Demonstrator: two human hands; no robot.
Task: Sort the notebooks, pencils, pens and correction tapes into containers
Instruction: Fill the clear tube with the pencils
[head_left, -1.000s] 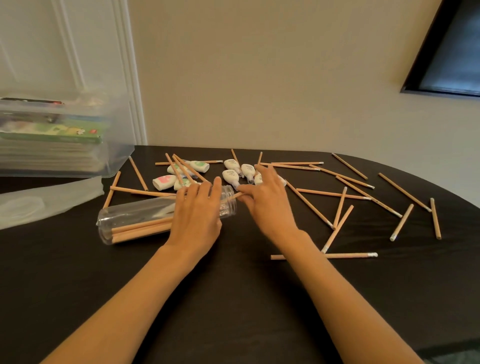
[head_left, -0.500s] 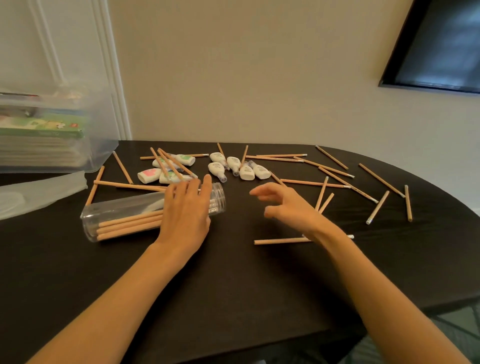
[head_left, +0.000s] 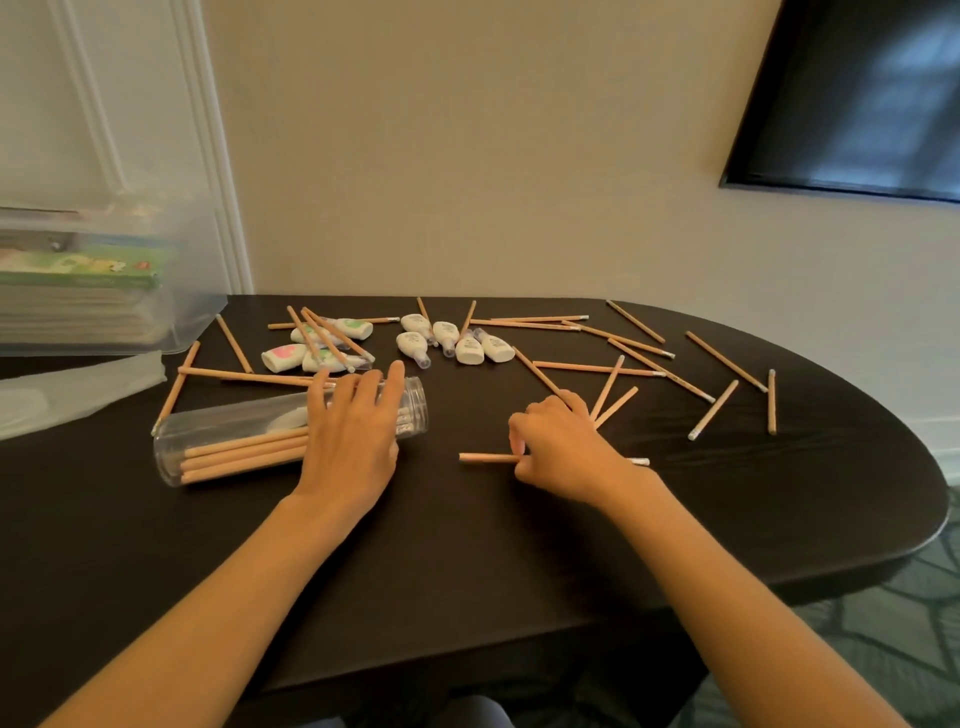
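A clear plastic jar (head_left: 234, 436) lies on its side on the dark table (head_left: 467, 561), with several wooden pencils inside. My left hand (head_left: 353, 436) rests flat on the jar near its mouth, fingers straight. My right hand (head_left: 561, 447) pinches a pencil (head_left: 485, 458) that lies flat on the table to the right of the jar. Many more pencils (head_left: 592, 368) are scattered across the back and right of the table. Several white correction tapes (head_left: 452, 343) lie in two groups behind the jar.
A clear storage bin (head_left: 104, 280) with stacked notebooks stands at the far left, its lid (head_left: 72, 395) lying in front of it. The table's rounded edge curves away at right. A dark screen (head_left: 852, 98) hangs on the wall.
My right hand left the jar's mouth, moved right and toward me, and closed its fingers on the pencil lying near the front. My left hand stayed on the jar.
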